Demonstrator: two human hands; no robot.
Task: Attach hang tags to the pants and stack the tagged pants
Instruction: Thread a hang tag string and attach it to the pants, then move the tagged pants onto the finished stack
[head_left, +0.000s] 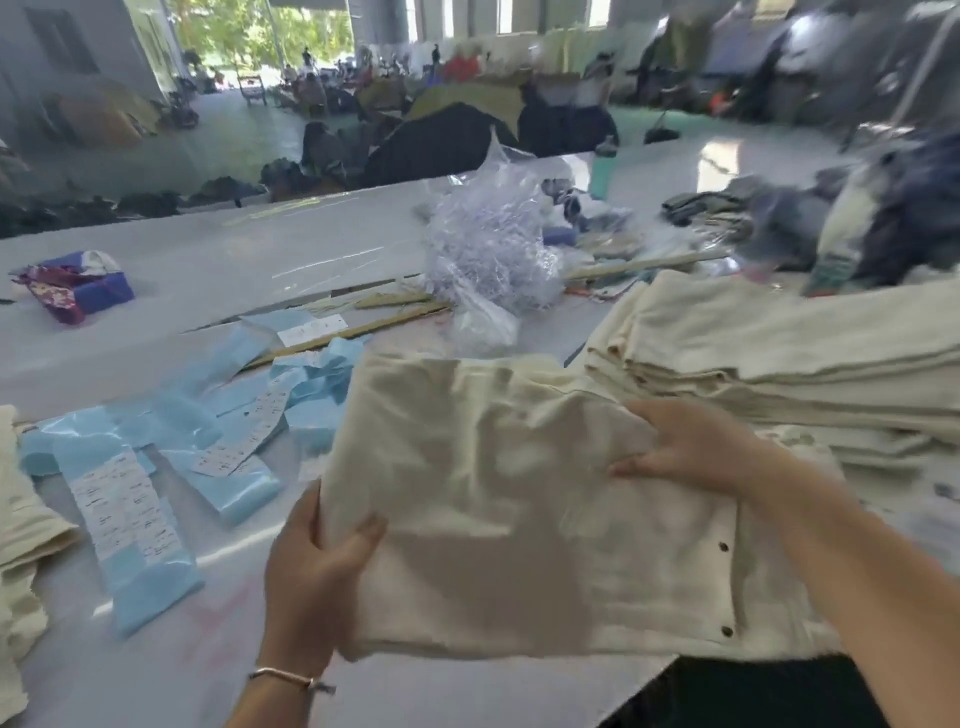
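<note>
A folded pair of cream pants (493, 509) is held up over the white table (218, 270) in front of me. My left hand (317, 566) grips its left edge, thumb on top. My right hand (691, 447) pinches a fold on its right side. A stack of folded cream pants (769, 358) lies just behind my right hand. Light blue hang tags with white printed labels (130, 509) are scattered on the table to the left of the held pants.
A bag of clear plastic fasteners (488, 249) sits at the table's middle, with thin wooden sticks (363, 327) beside it. More cream cloth (21, 525) lies at the left edge. Mixed dark garments (857, 218) pile at the far right. A purple packet (78, 286) rests far left.
</note>
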